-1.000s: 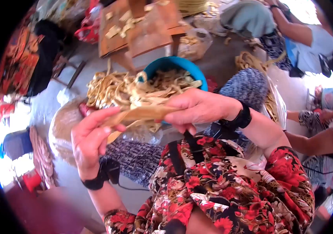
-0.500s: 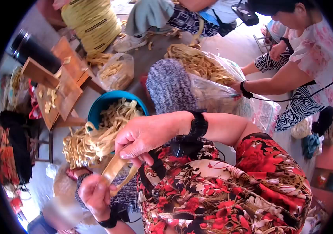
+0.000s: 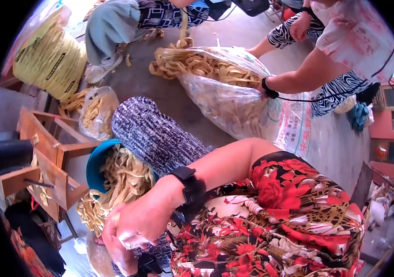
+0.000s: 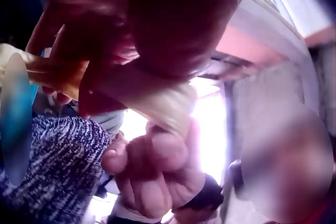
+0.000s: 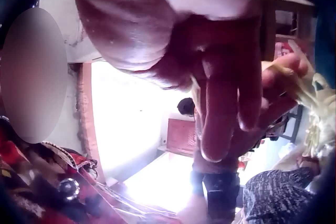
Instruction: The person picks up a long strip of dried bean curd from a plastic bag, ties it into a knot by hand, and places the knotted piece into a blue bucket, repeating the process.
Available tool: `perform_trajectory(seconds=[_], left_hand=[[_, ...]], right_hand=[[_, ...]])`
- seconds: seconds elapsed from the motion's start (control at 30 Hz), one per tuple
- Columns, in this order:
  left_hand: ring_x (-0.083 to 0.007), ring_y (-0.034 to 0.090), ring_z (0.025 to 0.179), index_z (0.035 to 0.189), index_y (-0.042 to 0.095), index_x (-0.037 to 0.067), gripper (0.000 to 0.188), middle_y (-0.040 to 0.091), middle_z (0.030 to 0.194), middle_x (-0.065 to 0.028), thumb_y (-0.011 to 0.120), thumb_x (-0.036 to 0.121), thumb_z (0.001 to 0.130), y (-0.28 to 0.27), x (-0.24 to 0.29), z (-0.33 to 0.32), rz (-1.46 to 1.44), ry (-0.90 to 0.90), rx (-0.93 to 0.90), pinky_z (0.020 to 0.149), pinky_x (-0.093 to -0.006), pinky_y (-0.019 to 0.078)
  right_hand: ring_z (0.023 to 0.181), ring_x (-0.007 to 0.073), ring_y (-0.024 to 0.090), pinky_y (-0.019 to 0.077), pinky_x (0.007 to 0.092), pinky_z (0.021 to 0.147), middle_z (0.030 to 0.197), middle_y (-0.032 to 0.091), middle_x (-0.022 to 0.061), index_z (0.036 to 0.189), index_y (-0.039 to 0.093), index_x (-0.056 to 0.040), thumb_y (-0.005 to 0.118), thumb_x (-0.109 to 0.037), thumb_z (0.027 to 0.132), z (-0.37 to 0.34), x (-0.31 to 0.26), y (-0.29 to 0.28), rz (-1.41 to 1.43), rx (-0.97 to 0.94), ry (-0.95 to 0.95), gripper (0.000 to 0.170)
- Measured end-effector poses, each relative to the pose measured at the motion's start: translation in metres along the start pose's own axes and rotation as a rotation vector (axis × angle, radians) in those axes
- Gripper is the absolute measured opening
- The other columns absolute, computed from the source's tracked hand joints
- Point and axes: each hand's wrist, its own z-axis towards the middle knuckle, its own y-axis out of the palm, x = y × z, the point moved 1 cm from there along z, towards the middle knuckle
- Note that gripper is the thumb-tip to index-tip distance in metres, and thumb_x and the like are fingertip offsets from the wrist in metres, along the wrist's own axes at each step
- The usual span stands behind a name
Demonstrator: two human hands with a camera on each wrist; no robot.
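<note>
In the head view my right hand [image 3: 146,219] lies over my left hand [image 3: 117,244], hiding much of it and what they hold. A flat pale yellow strip [image 4: 168,106] runs between the two hands in the left wrist view. There my right hand [image 4: 152,169] pinches one end with curled fingers, while my left hand [image 4: 131,40] grips the strip farther along. Just beyond the hands, a heap of similar strips [image 3: 125,175] fills a blue tub [image 3: 96,166] and spills over its near side.
Wooden benches [image 3: 44,138] stand to the left, beside a clear bag of pieces [image 3: 99,113]. A large plastic sack [image 3: 224,101] of strips lies ahead, with another person's arm [image 3: 298,78] at it. My knee [image 3: 155,134] juts up next to the tub.
The head view has swung to the right, so tub and benches now sit farther left. My hands went from apart with the strip stretched between them to overlapping, right over left.
</note>
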Motion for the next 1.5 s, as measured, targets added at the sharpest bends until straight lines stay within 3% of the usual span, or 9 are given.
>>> perform_trajectory(seconds=[0.23, 0.33, 0.43, 0.9, 1.07, 1.2, 1.4, 1.43, 1.5], left_hand=[[-0.0212, 0.061, 0.087, 0.100, 0.049, 0.001, 0.027, 0.058, 0.098, -0.0139, 0.057, 0.013, 0.078, -0.013, 0.006, 0.003, -0.322, 0.312, -0.087, 0.079, -0.0316, 0.0514], [-0.0207, 0.061, 0.085, 0.097, 0.046, 0.003, 0.028, 0.058, 0.093, -0.0128, 0.058, 0.020, 0.078, 0.033, 0.027, -0.007, -0.491, 0.246, 0.314, 0.077, -0.0305, 0.0521], [-0.0254, 0.056, 0.100, 0.118, 0.041, 0.001, 0.050, 0.051, 0.110, -0.0176, 0.057, 0.027, 0.079, -0.009, 0.000, 0.000, -0.546, 0.348, -0.114, 0.085, -0.0360, 0.0486], [-0.0031, 0.045, 0.052, 0.081, 0.056, 0.000, 0.004, 0.057, 0.071, -0.0022, 0.054, 0.002, 0.079, 0.007, 0.001, 0.002, 0.032, 0.405, 0.539, 0.045, -0.0143, 0.0314], [-0.0129, 0.057, 0.084, 0.102, 0.055, -0.004, 0.028, 0.062, 0.091, -0.0105, 0.055, -0.006, 0.074, 0.019, 0.019, -0.005, -0.134, 0.338, 0.433, 0.074, -0.0215, 0.0446], [-0.0181, 0.060, 0.087, 0.107, 0.050, -0.001, 0.033, 0.062, 0.096, -0.0136, 0.058, 0.003, 0.076, -0.007, -0.002, 0.002, -0.653, 0.433, 0.205, 0.076, -0.0249, 0.0473], [-0.0173, 0.061, 0.070, 0.100, 0.054, 0.001, 0.025, 0.061, 0.084, -0.0101, 0.055, 0.020, 0.083, 0.002, -0.006, -0.005, -0.849, 0.094, -0.310, 0.057, -0.0260, 0.0492], [-0.0166, 0.060, 0.067, 0.099, 0.054, 0.002, 0.025, 0.060, 0.081, -0.0091, 0.055, 0.021, 0.083, -0.003, -0.010, -0.006, -0.837, 0.125, -0.275, 0.056, -0.0251, 0.0483], [-0.0152, 0.059, 0.061, 0.099, 0.055, 0.002, 0.025, 0.059, 0.075, -0.0070, 0.054, 0.023, 0.085, -0.004, -0.016, -0.003, -0.790, 0.184, -0.229, 0.052, -0.0234, 0.0466]], right_hand=[[0.047, 0.0145, 0.058, 0.0449, 0.0280, 0.042, 0.055, 0.057, 0.0078, 0.074, 0.053, 0.0011, 0.054, -0.025, 0.088, -0.006, 0.010, -0.021, 0.179, 0.311, 0.227, 0.030], [0.048, 0.0127, 0.056, 0.0440, 0.0259, 0.042, 0.057, 0.057, 0.0059, 0.073, 0.053, -0.0005, 0.057, -0.031, 0.086, 0.002, 0.015, -0.011, 0.359, 0.256, 0.151, 0.033], [0.055, 0.0190, 0.057, 0.0432, 0.0308, 0.049, 0.061, 0.057, 0.0078, 0.073, 0.053, -0.0011, 0.058, -0.044, 0.082, 0.005, 0.016, -0.009, 0.009, 0.348, 0.100, 0.045], [0.077, 0.0278, 0.060, 0.0477, 0.0343, 0.065, 0.089, 0.058, 0.0127, 0.107, 0.046, -0.0034, 0.064, -0.026, 0.079, 0.020, 0.017, -0.006, -0.358, 0.494, -0.113, 0.040], [0.066, 0.0166, 0.060, 0.0475, 0.0276, 0.057, 0.082, 0.059, 0.0077, 0.115, 0.045, -0.0023, 0.058, -0.011, 0.083, 0.030, 0.031, -0.006, -0.190, 0.595, 0.110, 0.036], [0.040, 0.0036, 0.039, 0.0309, 0.0175, 0.038, 0.070, 0.055, 0.0007, 0.122, 0.041, 0.0015, 0.057, -0.001, 0.079, 0.031, 0.005, -0.004, 0.847, 0.313, 0.402, 0.045], [0.050, 0.0118, 0.055, 0.0416, 0.0205, 0.044, 0.090, 0.061, 0.0081, 0.128, 0.032, -0.0019, 0.050, -0.001, 0.086, 0.034, -0.002, -0.001, 0.580, 0.211, 0.310, 0.046], [0.056, -0.0010, 0.046, 0.0340, 0.0142, 0.044, 0.087, 0.060, 0.0015, 0.127, 0.036, -0.0045, 0.055, -0.005, 0.085, 0.043, -0.005, 0.007, 0.301, 0.325, 0.302, 0.046], [0.063, 0.0037, 0.051, 0.0399, 0.0180, 0.053, 0.085, 0.057, 0.0023, 0.118, 0.043, -0.0031, 0.055, -0.007, 0.086, 0.042, 0.006, 0.006, -0.089, 0.398, 0.122, 0.034]])
